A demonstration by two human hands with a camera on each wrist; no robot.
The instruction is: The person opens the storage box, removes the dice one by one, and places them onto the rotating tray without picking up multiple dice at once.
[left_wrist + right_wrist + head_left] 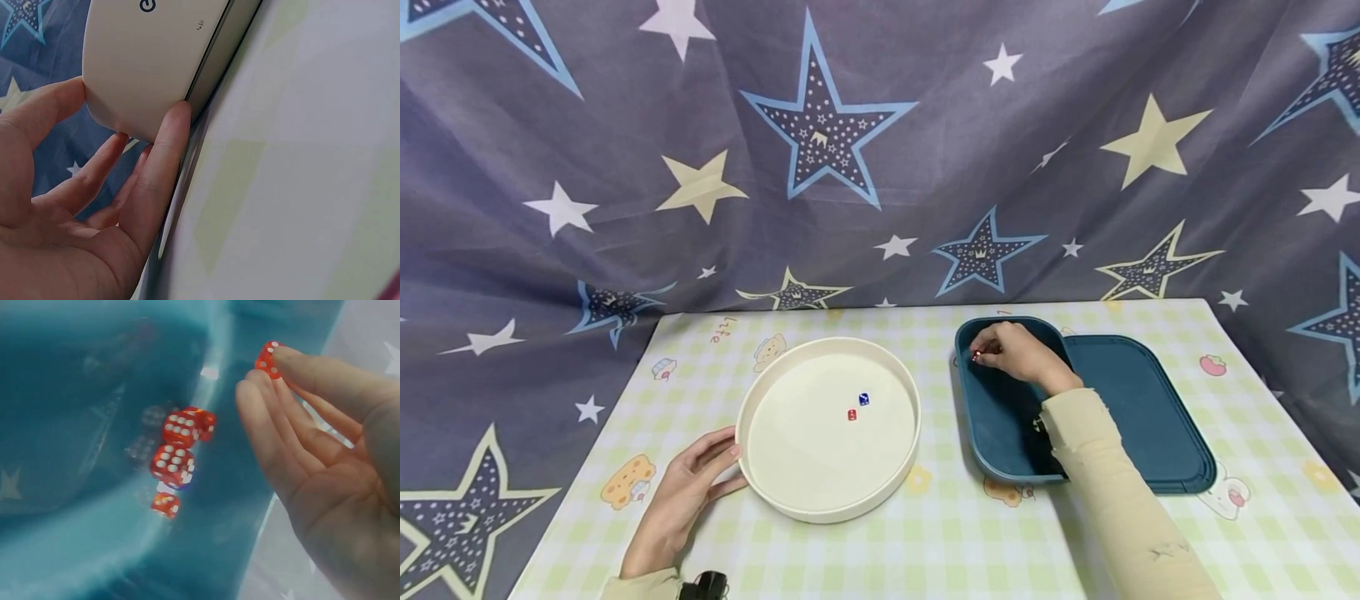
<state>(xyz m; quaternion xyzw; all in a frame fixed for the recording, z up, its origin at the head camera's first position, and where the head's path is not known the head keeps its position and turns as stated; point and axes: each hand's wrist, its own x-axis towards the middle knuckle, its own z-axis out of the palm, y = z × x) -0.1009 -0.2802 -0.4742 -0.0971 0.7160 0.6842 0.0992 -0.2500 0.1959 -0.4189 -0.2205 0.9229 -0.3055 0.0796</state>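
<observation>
In the head view my right hand [1021, 357] is inside a teal box [1000, 429], near its far left corner. It pinches a red die [269, 359] with white pips between thumb and fingertips. Several more red dice [173, 464] lie clustered along the box's inner edge in the right wrist view. My left hand [688, 492] rests its fingertips, extended, against the outer wall of a round cream tray [805, 467]. Inside that tray, right of its middle, lie a blue die [863, 399] and another red die [852, 414], close together.
A flat teal lid [1138, 408] lies right of the box, against its side. Green-and-white checked cloth [895, 558] covers the table. Behind the table's far edge hangs a dark curtain [865, 242] with stars. The tray and the box stand a short gap apart.
</observation>
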